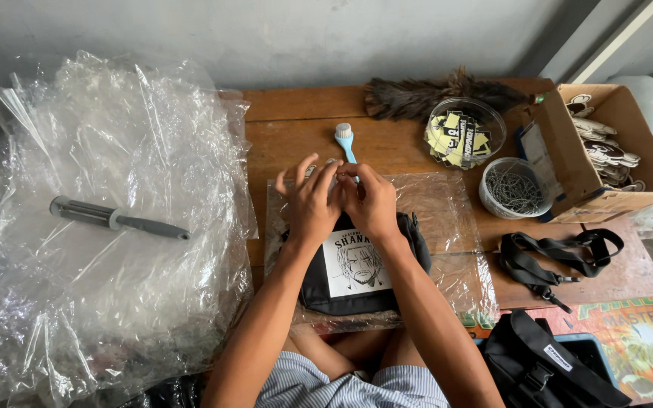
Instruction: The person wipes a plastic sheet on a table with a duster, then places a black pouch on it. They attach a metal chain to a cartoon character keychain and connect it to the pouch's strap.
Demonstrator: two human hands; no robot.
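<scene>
- While lying flat on the clear plastic bag (447, 227) at the near edge of the wooden table (304, 128), black pouch (357, 291) with a drawn face on a white panel: laid on top of the bag, apparently not yet inside it.
- Judged from that: pouch laid out and faced up, done; bagging and closing, seemingly left.
- Left hand (313, 200): fingers fanned and half open above the pouch's top edge, thumb and forefinger pinched together on something small; cannot tell what.
- Right hand (372, 202): curled, fingertips meeting the left's at the same spot, resting over the pouch's upper rim; pinching too, object hidden.
- Just beyond the fingertips: small blue brush (346, 140).
- To the left: heap of crumpled clear plastic (100, 227) with a grey lint-roller-like tool (119, 219) on top.
- To the right: black strap (561, 257), tub of metal clips (515, 187), clear tub of tags (464, 132), cardboard box (606, 151), feather duster (440, 94).
</scene>
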